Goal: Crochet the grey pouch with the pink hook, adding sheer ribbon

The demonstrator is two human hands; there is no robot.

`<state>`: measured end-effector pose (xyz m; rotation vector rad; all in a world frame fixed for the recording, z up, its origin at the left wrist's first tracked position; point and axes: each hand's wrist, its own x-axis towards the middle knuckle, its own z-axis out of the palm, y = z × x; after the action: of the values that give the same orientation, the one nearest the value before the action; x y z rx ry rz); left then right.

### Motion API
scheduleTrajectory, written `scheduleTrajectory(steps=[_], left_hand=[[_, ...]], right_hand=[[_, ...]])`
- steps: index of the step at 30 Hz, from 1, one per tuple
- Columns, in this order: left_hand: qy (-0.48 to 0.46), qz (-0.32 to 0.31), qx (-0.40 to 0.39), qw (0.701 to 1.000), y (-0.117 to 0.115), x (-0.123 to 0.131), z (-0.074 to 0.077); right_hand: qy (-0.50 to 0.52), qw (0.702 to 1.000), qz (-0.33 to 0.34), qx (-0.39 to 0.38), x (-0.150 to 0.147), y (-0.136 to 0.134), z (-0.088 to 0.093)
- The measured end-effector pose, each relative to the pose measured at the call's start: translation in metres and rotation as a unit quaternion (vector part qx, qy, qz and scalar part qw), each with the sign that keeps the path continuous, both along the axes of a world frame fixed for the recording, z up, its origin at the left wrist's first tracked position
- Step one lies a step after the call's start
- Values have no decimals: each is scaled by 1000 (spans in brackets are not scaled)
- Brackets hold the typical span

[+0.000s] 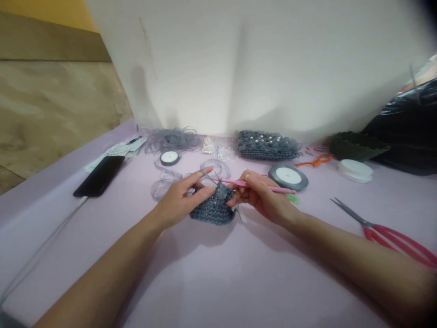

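Observation:
A small grey-blue crochet piece [213, 210] is held up between my two hands over the table. My left hand [182, 196] grips its left side, thumb in front and index finger stretched along the top edge. Between the fingers of my right hand [257, 193] lies a pink crochet hook [269, 187], its tip at the top edge of the piece. The right fingers also touch the work's right side, where a small white tag [241, 214] sticks out. Sheer grey ribbon [167, 182] runs in loops behind my left hand toward the work.
Behind stand a finished-looking grey crochet piece with pearls [268, 145], a ribbon heap [172, 139], pearl beads [207, 146] and ribbon spools [288, 176]. Red-handled scissors [368, 225] lie right. A black phone [99, 176] with a cable lies left, beside papers [118, 151].

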<state>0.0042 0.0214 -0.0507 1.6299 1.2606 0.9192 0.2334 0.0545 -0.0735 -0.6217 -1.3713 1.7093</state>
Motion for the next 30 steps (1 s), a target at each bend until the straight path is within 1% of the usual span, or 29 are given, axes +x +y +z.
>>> scheduleTrajectory(steps=[3,5,6,9,12,17,22,24,27,30], left_hand=[[-91,-41,-51,994,-1,5,-3],[-134,-43,-71,988,-3,9,-6],[-135,-35,-73,988,-3,11,-8],[-81,-4,-60,995,-6,16,-9],[-30,23,-45,998,-7,20,-9],[-23,31,-41,998,-6,22,-10],[-28,45,-58,997,-6,23,-9],[-55,31,-63,996,-6,21,-9],[-135,-7,-78,988,-4,15,-11],[-200,-16,-94,975,-2,9,-11]], right_hand=[[-19,1000,0,20,0,-3,0],[-43,998,-3,41,0,-7,0],[-55,997,-3,49,0,-9,1],[-94,994,-4,60,-1,-15,4],[-102,993,-16,61,-2,-17,5],[-90,994,-9,54,-5,-12,0],[-76,996,0,44,-6,-10,-4],[-76,996,0,45,-5,-10,-2],[-73,996,-6,48,-2,-7,-1],[-66,996,-2,60,1,-3,-1]])
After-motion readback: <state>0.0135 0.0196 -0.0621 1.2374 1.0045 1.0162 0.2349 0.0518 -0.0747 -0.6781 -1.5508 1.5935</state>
